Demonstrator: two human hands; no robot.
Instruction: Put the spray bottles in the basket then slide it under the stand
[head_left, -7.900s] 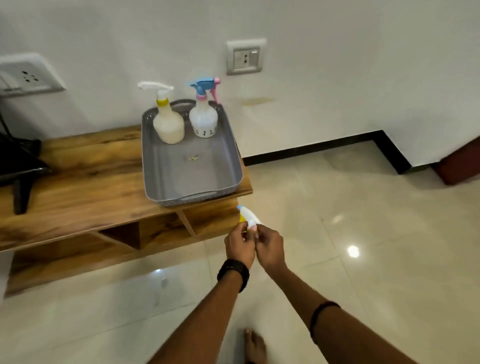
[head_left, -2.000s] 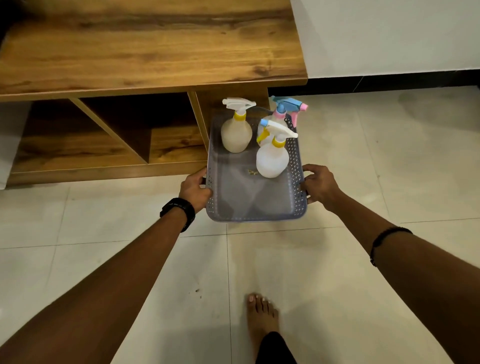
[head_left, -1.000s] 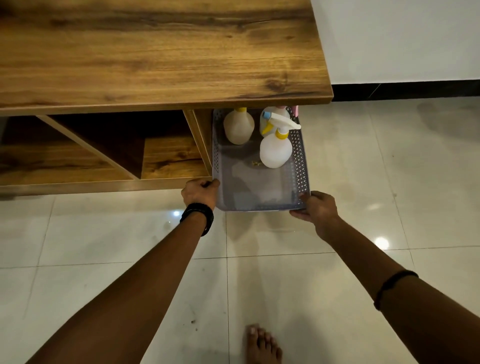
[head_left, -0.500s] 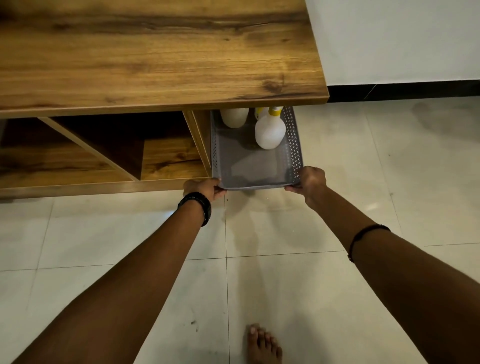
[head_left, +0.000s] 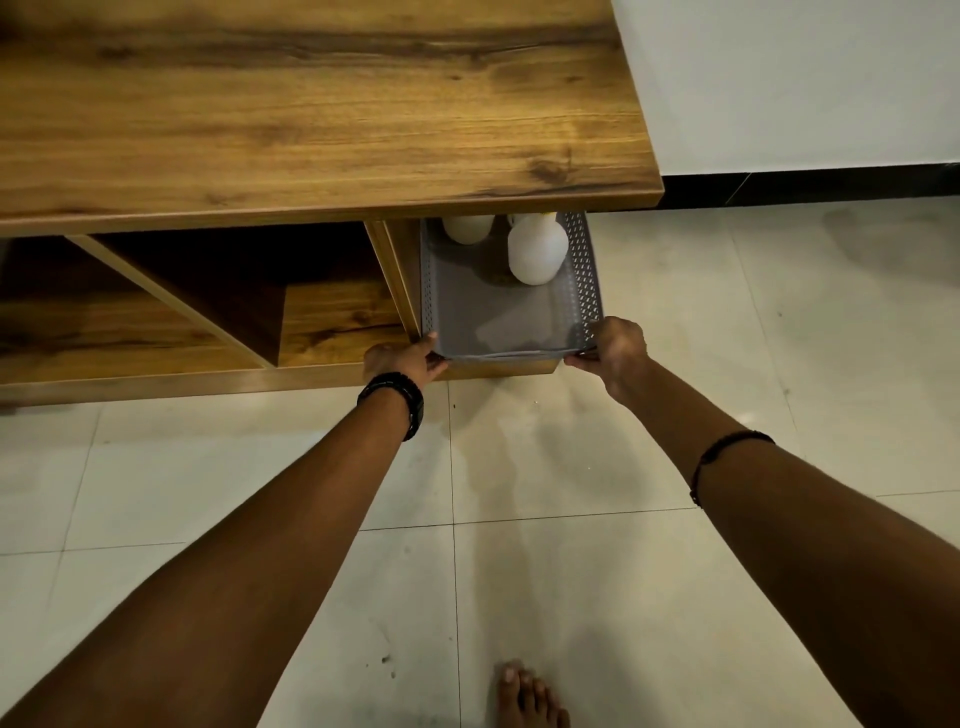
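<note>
Farther under the stand, basket gripped.

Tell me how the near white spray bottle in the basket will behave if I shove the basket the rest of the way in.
The spray bottle stands loose and upright on the smooth floor of the basket, so a sharp shove could tip or slide it. Its rounded body would likely roll if it fell. With both hands, left and right, at the near corners, a slow push looks safest.

A grey perforated basket is set partly under the wooden stand, on its bottom shelf. Two white spray bottles stand upright inside, their tops hidden by the stand's top.
</note>
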